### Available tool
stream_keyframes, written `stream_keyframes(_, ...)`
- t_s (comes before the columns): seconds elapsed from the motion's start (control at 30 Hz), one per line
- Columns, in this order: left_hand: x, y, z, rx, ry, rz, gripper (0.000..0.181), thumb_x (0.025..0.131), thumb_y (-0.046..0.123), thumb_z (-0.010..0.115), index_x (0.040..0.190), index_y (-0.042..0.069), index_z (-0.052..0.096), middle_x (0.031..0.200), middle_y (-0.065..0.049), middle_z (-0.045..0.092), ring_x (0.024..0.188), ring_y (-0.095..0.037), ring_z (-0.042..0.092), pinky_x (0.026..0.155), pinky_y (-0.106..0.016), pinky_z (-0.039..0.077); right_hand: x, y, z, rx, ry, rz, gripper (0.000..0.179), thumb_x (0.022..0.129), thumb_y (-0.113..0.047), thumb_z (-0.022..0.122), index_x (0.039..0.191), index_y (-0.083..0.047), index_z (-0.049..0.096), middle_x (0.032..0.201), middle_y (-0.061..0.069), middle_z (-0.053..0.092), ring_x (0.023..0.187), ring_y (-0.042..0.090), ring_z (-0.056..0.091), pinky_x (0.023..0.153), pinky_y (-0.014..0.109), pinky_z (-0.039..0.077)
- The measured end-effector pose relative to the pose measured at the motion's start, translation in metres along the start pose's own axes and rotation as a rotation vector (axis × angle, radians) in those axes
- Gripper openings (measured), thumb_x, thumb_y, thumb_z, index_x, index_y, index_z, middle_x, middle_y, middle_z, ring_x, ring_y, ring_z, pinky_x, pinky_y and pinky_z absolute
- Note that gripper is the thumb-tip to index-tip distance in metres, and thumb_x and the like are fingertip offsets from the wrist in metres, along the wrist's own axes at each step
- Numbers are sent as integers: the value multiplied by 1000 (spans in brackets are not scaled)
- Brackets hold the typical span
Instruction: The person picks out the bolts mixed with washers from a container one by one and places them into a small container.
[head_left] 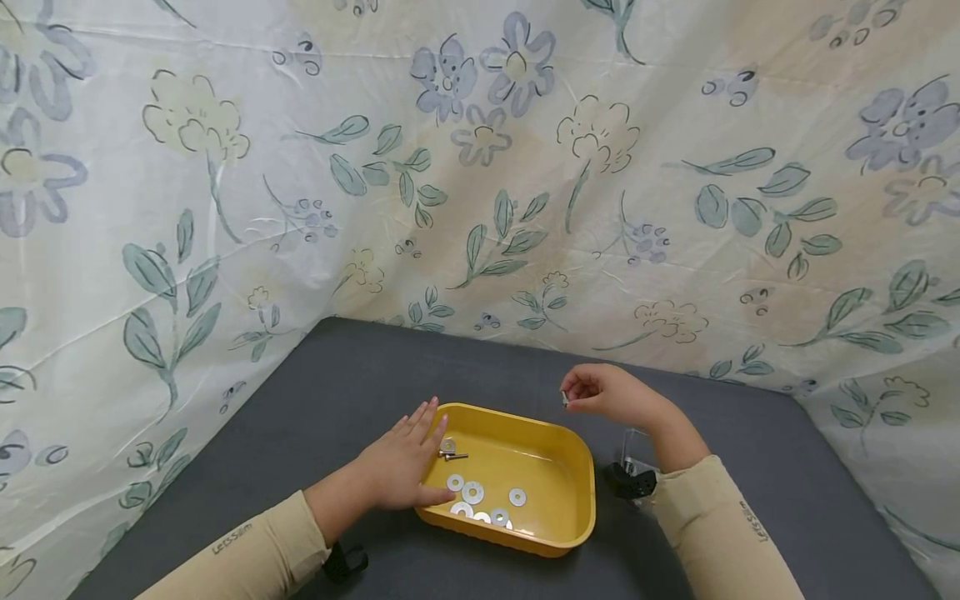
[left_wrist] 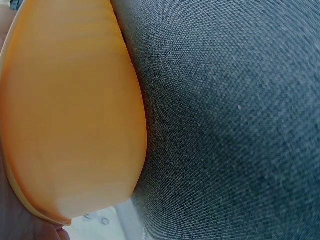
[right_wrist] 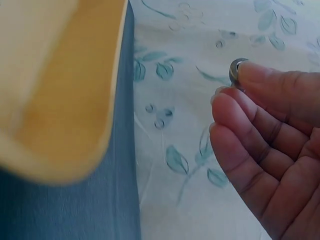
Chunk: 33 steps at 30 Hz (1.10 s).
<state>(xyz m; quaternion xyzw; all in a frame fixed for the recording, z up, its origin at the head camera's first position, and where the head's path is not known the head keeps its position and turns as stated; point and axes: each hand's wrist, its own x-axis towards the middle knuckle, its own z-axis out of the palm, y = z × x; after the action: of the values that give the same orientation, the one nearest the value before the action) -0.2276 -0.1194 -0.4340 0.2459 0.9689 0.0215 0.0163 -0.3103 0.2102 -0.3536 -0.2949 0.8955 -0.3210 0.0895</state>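
The right hand [head_left: 611,395] pinches a small metal ring [right_wrist: 233,74] at one o'clock from the yellow tray [head_left: 551,487] while the left hand [head_left: 401,464], ungripped, spreads over its nine o'clock rim; the step appears to be single-part handling, and the next move calls for steady fingertip pressure.

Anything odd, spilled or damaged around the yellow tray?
Nothing stands out. Washers and at least one screw lie inside the tray, which shows no crack. The left hand rests on its rim; the right hand pinches a small metal ring. No spills show; washers are too small to check for damage.
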Motion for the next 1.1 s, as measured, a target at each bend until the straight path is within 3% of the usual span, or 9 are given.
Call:
stream_keyframes(0.5, -1, 1, -1, 8, -3, -3, 104, 74, 79, 38, 147, 10, 13, 153, -11, -7, 140, -26, 1, 110, -44, 15, -40, 33, -28, 30, 45, 54, 23, 83, -18, 67, 99, -4, 59, 87, 7, 59, 80, 22, 55, 70, 31, 51)
stream_keyframes(0.8, -2, 1, 1, -3, -2, -4, 103, 75, 78, 40, 147, 10, 14, 153, -11, -7, 140, -26, 0, 110, -44, 15, -58, 48, -27, 50, 43, 99, 25, 84, -19, 67, 101, -3, 58, 87, 7, 59, 81, 29, 57, 72, 38, 52)
stream_keyframes(1.1, -3, 0, 3, 2, 5, -1, 103, 75, 78, 40, 148, 10, 13, 153, -10, -7, 140, -25, 0, 110, -44, 15, -73, 66, -26, 23, 96, 154, 28, 84, -21, 67, 102, -2, 57, 87, 7, 58, 81, 23, 56, 70, 39, 50)
